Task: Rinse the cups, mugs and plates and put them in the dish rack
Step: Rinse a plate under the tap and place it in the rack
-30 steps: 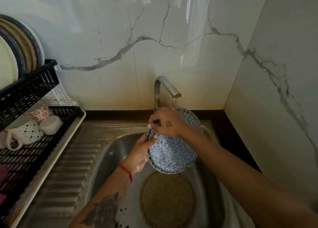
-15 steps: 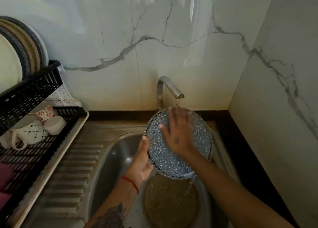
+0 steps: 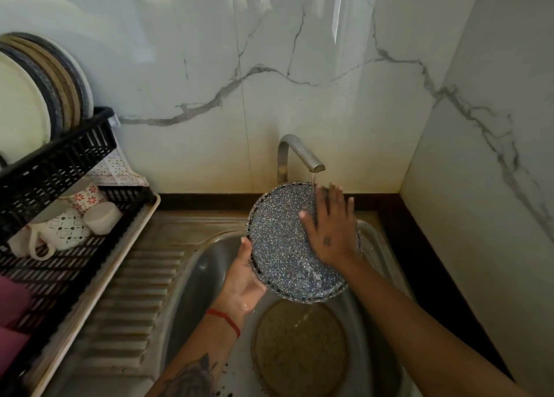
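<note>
plates (image 3: 39, 96) stand upright in the top of the black dish rack (image 3: 60, 162) at the counter's left edge, with mugs (image 3: 60, 228) lying in the tier below. over the sink (image 3: 204, 264) the left hand (image 3: 242, 279) grips the lower left rim of a speckled blue plate (image 3: 278, 246) tilted under the running tap (image 3: 299, 153), while the right hand (image 3: 332, 231) lies flat and open, fingers spread, on the plate's right side. brown plate (image 3: 299, 351) rests on the sink floor just below.
</note>
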The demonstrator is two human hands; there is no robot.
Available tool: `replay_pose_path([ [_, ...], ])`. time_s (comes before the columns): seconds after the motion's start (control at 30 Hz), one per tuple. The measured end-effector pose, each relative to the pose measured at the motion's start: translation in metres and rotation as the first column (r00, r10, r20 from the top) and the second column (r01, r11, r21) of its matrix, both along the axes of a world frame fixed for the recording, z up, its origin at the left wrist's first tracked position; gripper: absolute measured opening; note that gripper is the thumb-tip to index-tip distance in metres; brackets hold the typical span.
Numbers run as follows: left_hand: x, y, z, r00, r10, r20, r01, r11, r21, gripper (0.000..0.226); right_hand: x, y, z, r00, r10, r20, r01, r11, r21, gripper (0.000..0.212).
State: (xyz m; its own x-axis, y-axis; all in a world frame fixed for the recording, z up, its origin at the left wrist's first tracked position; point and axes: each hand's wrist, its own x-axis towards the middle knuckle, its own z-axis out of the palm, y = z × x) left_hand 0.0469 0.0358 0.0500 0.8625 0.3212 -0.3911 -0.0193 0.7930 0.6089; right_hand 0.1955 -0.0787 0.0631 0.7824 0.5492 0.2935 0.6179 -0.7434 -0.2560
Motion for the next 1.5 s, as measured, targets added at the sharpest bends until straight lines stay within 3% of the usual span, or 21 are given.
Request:
replay_pose_path([
  [0.07, 0.005, -0.006, 0.002, 1.0, -0.006, 0.017, 0.007, 0.999, -0.051, 0.051, -0.029, 0.013, -0.008, 0.983, 0.158, 0.097, -0.15, 0.985, -0.084, 0.072],
  [0.13, 0.008, -0.011, 0.005, 1.0, 0.008, 0.007, -0.007, 0.996, -0.088, 0.049, -0.057, 0.023, -0.022, 0.9, 0.395, 0.186, -0.355, 0.91, -0.215, 0.064],
  [0.2, 0.009, -0.012, 0.004, 1.0, 0.008, -0.022, -0.01, 0.997, -0.08, 0.052, -0.065, 0.023, -0.029, 0.838, 0.519, 0.171, -0.473, 0.845, -0.249, 0.06],
  [0.27, 0.006, -0.011, 0.002, 0.997, 0.01, -0.076, -0.017, 0.996, -0.092, 0.057, -0.052, 0.014, -0.027, 0.863, 0.479, 0.159, -0.441, 0.868, -0.227, 0.059],
  [0.33, 0.0, -0.006, 0.0, 0.996, 0.027, -0.088, -0.036, 0.994, -0.102, 0.06, -0.03, -0.001, -0.026, 0.948, 0.292, 0.13, -0.268, 0.947, -0.175, 0.061],
  [0.4, -0.005, -0.001, -0.003, 0.995, 0.042, -0.087, -0.05, 0.995, -0.089, 0.06, -0.01, -0.021, -0.025, 0.997, 0.083, -0.001, -0.082, 0.993, -0.087, 0.067],
  [0.47, -0.008, 0.0, -0.004, 0.994, 0.041, -0.104, -0.049, 0.997, -0.068, 0.06, -0.008, -0.033, -0.023, 0.995, 0.003, -0.097, -0.009, 0.998, -0.065, 0.071],
  [0.57, -0.006, -0.003, -0.002, 0.99, 0.046, -0.135, -0.06, 0.993, -0.101, 0.064, -0.04, -0.021, -0.026, 0.991, 0.135, 0.01, -0.132, 0.982, -0.135, 0.076],
  [0.67, -0.002, -0.006, 0.005, 0.966, 0.096, -0.24, -0.131, 0.982, -0.136, 0.077, -0.084, -0.006, -0.04, 0.887, 0.437, 0.152, -0.39, 0.883, -0.26, 0.066],
  [0.73, -0.001, -0.007, 0.005, 0.96, 0.106, -0.258, -0.141, 0.983, -0.121, 0.077, -0.088, -0.008, -0.042, 0.859, 0.477, 0.186, -0.42, 0.864, -0.279, 0.061],
  [0.83, -0.005, -0.007, 0.004, 0.99, 0.024, -0.141, -0.037, 0.995, -0.093, 0.063, -0.062, -0.025, -0.04, 0.965, 0.225, 0.133, -0.198, 0.961, -0.19, 0.063],
  [0.93, -0.013, -0.006, 0.002, 0.984, 0.036, -0.174, -0.046, 0.997, -0.056, 0.056, -0.036, -0.048, -0.033, 0.977, -0.113, -0.183, 0.144, 0.976, 0.164, 0.065],
  [1.0, -0.017, -0.008, 0.004, 0.982, 0.04, -0.185, -0.051, 0.997, -0.054, 0.052, -0.035, -0.051, -0.025, 0.888, -0.131, -0.441, 0.332, 0.846, 0.417, 0.065],
  [1.1, -0.019, -0.005, 0.002, 0.969, 0.015, -0.247, -0.022, 0.999, -0.025, 0.067, -0.048, -0.043, -0.011, 0.76, -0.051, -0.648, 0.55, 0.582, 0.599, 0.063],
  [1.2, -0.021, 0.004, 0.002, 0.919, -0.045, -0.391, 0.057, 0.998, 0.018, 0.086, -0.055, -0.042, 0.01, 0.662, 0.063, -0.747, 0.712, 0.257, 0.653, 0.063],
  [1.27, -0.023, 0.009, 0.004, 0.907, -0.112, -0.407, 0.112, 0.993, -0.024, 0.094, -0.054, -0.046, 0.016, 0.674, 0.122, -0.729, 0.72, 0.113, 0.684, 0.059],
  [1.3, -0.023, 0.011, 0.005, 0.913, -0.142, -0.382, 0.122, 0.99, -0.077, 0.096, -0.056, -0.047, 0.018, 0.682, 0.161, -0.714, 0.711, 0.086, 0.698, 0.058],
  [1.37, -0.024, 0.012, 0.009, 0.95, -0.168, -0.262, 0.11, 0.969, -0.223, 0.086, -0.059, -0.053, 0.015, 0.637, 0.264, -0.724, 0.718, 0.136, 0.682, 0.059],
  [1.43, -0.024, 0.01, 0.014, 0.988, -0.091, -0.123, 0.039, 0.926, -0.374, 0.067, -0.062, -0.066, 0.01, 0.531, 0.378, -0.759, 0.728, 0.254, 0.636, 0.048],
  [1.5, -0.023, 0.011, 0.017, 0.996, 0.032, -0.083, -0.061, 0.926, -0.372, 0.052, -0.064, -0.078, 0.007, 0.459, 0.422, -0.782, 0.702, 0.366, 0.61, 0.036],
])
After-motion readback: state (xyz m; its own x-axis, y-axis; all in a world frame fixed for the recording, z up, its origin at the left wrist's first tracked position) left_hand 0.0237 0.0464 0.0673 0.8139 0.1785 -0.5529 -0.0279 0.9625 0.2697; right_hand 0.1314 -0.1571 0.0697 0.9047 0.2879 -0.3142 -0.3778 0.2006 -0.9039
